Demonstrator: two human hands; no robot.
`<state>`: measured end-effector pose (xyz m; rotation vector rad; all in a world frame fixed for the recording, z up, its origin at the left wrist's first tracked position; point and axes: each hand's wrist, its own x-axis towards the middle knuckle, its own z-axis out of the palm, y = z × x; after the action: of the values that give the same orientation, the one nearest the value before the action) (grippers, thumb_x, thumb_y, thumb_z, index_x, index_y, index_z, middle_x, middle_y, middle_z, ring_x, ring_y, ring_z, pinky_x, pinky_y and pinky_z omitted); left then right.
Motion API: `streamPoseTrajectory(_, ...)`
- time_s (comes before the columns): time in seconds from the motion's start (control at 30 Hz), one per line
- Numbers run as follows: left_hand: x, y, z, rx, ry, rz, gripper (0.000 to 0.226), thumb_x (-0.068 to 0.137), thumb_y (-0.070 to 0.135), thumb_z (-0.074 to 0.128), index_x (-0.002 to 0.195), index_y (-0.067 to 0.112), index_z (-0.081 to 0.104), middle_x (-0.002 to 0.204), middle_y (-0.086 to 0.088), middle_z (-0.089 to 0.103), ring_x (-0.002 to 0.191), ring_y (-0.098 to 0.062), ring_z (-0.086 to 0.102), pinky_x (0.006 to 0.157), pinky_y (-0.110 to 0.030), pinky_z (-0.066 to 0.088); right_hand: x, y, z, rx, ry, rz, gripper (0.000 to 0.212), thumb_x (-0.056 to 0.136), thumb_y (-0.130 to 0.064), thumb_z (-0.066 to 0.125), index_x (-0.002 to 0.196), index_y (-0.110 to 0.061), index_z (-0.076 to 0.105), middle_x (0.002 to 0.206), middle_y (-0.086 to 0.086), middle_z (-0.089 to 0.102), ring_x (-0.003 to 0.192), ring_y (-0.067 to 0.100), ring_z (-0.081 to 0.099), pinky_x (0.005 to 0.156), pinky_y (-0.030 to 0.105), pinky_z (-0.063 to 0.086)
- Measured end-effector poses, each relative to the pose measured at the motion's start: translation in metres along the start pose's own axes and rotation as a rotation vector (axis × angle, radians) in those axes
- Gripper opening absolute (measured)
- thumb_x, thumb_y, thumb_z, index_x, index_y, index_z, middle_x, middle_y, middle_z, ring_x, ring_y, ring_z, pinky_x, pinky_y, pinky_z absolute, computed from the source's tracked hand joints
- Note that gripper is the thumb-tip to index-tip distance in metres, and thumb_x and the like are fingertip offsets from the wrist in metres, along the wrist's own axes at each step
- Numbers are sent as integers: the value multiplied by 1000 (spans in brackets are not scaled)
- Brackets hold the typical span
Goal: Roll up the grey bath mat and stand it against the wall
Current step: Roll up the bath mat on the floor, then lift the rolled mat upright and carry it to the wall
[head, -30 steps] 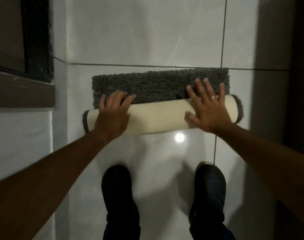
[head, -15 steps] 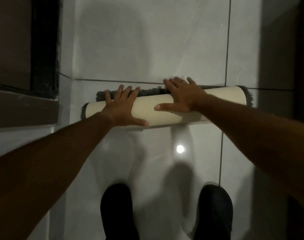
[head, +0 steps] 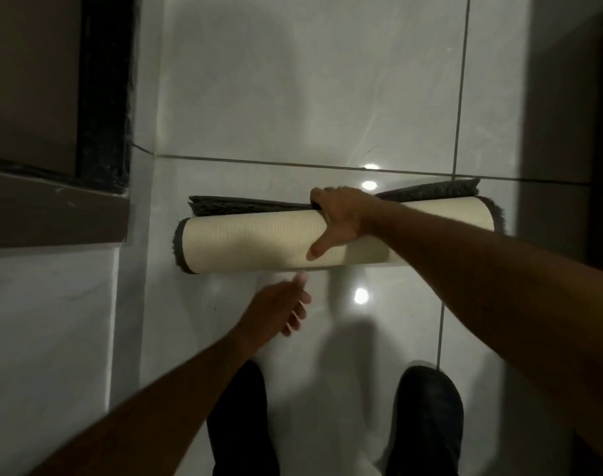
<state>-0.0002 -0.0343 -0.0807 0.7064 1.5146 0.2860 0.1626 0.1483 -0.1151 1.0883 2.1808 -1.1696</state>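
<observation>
The grey bath mat (head: 245, 242) lies on the floor as a roll, its cream backing outward and grey pile showing at both ends. A thin grey strip of its last edge sticks out along the far side. My right hand (head: 341, 218) grips the roll near its middle, fingers curled over the far side and thumb on the near side. My left hand (head: 279, 310) hovers off the mat, just in front of the roll, fingers loosely apart and blurred, holding nothing.
Glossy white floor tiles (head: 293, 97) stretch ahead with dark grout lines. A brown ledge and dark frame (head: 97, 97) stand at the left. A dark wall or door edge (head: 602, 132) borders the right. My two dark shoes (head: 427, 420) stand at the bottom.
The mat went from half rolled to nearly fully rolled. My left hand came off the roll and drew back toward me. My right hand shifted to the middle and closed around the roll.
</observation>
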Motion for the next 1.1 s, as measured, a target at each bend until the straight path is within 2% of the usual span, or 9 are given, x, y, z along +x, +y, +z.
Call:
streamPoseTrajectory(0.07,2,10,10,-553,-48,-371,88,69,85,46,124,18,54,121,-17,66,102,-31,70,85,-52,58,-11,-4,3,64,47,-9,99,58,-70,81,134,-19,42,119,7,59,98,22,53,76,35,43)
streamPoseTrajectory(0.2,-4,65,24,-918,40,-246,106,63,83,56,151,30,29,149,-9,43,125,-31,55,99,-60,48,-52,-9,-22,281,112,-14,103,63,-60,84,148,-23,37,137,6,56,120,25,54,99,44,48)
streamPoseTrajectory(0.4,-30,203,8,-895,151,-48,57,90,50,62,142,37,41,140,-3,56,123,-32,58,105,-62,42,-128,-3,-144,721,200,89,94,58,-51,92,136,-36,41,109,-16,62,96,6,63,74,20,50)
streamPoseTrajectory(0.5,-45,311,-26,-840,46,118,69,84,44,71,144,37,38,140,-4,58,124,-32,59,102,-64,44,-167,-7,-241,887,213,59,90,57,-47,94,132,-40,44,112,-12,64,92,7,70,70,20,57)
streamPoseTrajectory(0.67,-55,468,-88,-557,10,288,61,80,50,73,135,34,52,126,1,69,117,-27,65,84,-48,59,-187,-35,-407,876,219,-29,100,52,-51,91,136,-23,44,123,-2,61,109,16,64,94,42,57)
streamPoseTrajectory(0.83,-30,616,-146,-430,75,406,77,72,56,78,138,37,44,130,6,66,114,-17,66,86,-44,57,-159,-63,-576,935,361,-77,108,60,-73,78,146,-36,24,120,-11,58,107,11,63,81,28,55)
streamPoseTrajectory(0.9,-9,666,-165,-353,71,454,83,68,54,82,138,38,40,132,6,62,113,-15,66,81,-39,58,-144,-58,-634,900,450,-89,92,57,-78,76,132,-34,44,112,-18,63,100,9,67,75,23,57)
streamPoseTrajectory(0.97,15,714,-189,-302,82,466,86,66,49,85,137,39,37,131,8,60,111,-12,66,79,-36,59,-124,-49,-688,894,508,-100,77,54,-77,79,117,-42,51,108,-21,65,99,7,68,71,21,58)
streamPoseTrajectory(1.1,59,800,-238,-242,-21,477,84,67,52,85,138,37,44,130,8,65,116,-13,65,96,-48,54,-86,-27,-777,880,542,-150,98,58,-64,87,137,-48,30,125,-15,54,110,12,60,74,23,58)
